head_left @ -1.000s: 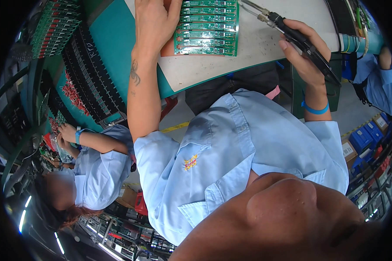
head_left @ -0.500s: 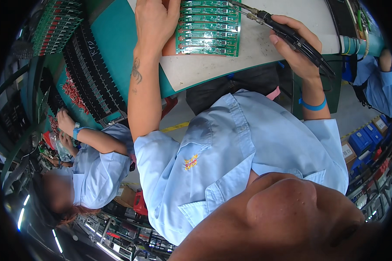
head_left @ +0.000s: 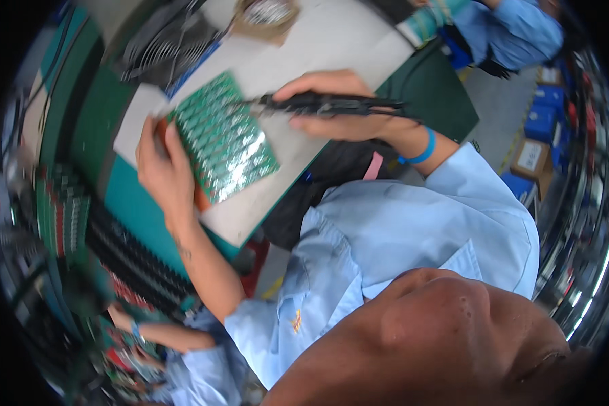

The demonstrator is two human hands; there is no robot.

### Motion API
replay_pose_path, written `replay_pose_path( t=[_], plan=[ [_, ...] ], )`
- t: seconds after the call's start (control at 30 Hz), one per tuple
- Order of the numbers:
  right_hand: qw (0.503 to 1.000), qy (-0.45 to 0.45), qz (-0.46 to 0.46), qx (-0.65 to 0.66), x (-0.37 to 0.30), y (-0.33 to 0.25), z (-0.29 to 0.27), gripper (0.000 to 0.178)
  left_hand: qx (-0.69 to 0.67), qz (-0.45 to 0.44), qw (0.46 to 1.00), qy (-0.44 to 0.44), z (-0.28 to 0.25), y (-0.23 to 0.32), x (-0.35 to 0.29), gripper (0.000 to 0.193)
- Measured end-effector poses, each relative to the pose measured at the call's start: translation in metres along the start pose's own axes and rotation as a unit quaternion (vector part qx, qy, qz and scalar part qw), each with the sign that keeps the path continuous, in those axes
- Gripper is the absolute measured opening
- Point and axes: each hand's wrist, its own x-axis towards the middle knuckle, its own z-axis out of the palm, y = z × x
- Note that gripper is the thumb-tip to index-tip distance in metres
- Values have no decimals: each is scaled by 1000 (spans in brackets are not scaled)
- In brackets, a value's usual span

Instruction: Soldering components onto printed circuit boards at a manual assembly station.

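A panel of green circuit boards [head_left: 233, 145], joined in rows, lies tilted on the pale worktop with an orange-brown piece [head_left: 201, 196] under its left edge. My left hand [head_left: 164, 166] grips that left edge, thumb on the near side and fingers curled beyond. In my right hand [head_left: 338, 101] is a black-handled soldering iron [head_left: 318, 103] with a thin metal front end. Its tip reaches over the upper right part of the panel; motion blur hides whether it touches.
Beyond the panel stand a dark fan with a wire guard [head_left: 176, 44] and a spool [head_left: 267, 12] on brown card. Black slotted racks [head_left: 135, 254] and stacked boards [head_left: 61, 213] are on the left. One co-worker [head_left: 203, 369] sits lower left, another [head_left: 507, 34] upper right.
My view has turned and tilted, so the panel appears lower and further left, and the fan and spool now show. My left hand still holds the panel edge; the soldering iron stays in my right.
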Motion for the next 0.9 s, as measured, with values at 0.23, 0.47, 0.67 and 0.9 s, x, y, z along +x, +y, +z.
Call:
replay_pose_path(
  t=[0.23,0.47,0.67,0.9],
  plan=[
    [1000,29,5,-6,-3,-9,-7,40,-8,20,1000,-6,-1,13,0,40],
    [984,171,28,-34,1,16,-20,52,-42,3,999,-9,0,14,-1,39],
    [991,127,-20,-33,1,24,-26,61,-52,-55,997,-32,-3,19,1,38],
    [994,98,-35,-35,11,23,-33,59,-62,-22,997,-27,0,15,8,37]
  ],
)
